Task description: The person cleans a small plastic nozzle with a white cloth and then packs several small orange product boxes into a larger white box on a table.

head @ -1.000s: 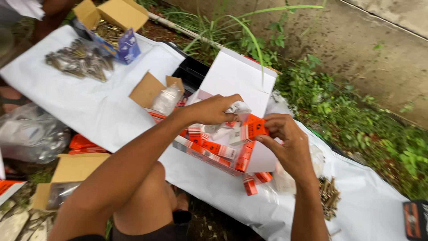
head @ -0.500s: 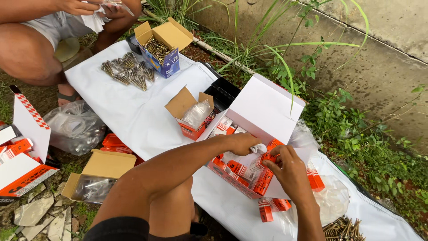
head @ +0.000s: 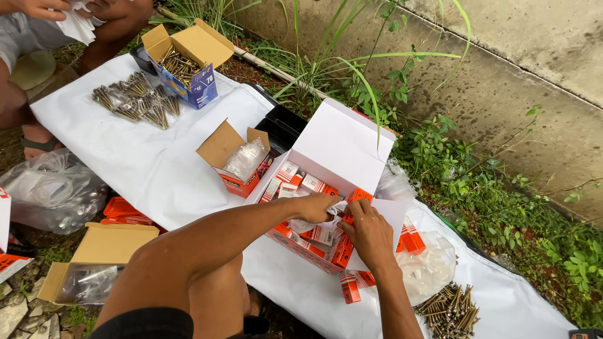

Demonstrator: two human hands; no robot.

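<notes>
Both hands [head: 352, 220] bent inward — fingers inside white box [head: 342, 144].

A white sheet [head: 157, 163] covers the ground. The near big box [head: 342, 147] is white, packed with orange-and-white small cartons [head: 314, 185]. Far left, a tan box [head: 188, 56] has blue sides; brassy screws [head: 135, 100] lie beside it.

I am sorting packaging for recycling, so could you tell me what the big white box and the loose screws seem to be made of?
The big white box looks like matte cardboard, with a creased flap. The loose screws look like metal, with a dull brassy sheen.
</notes>
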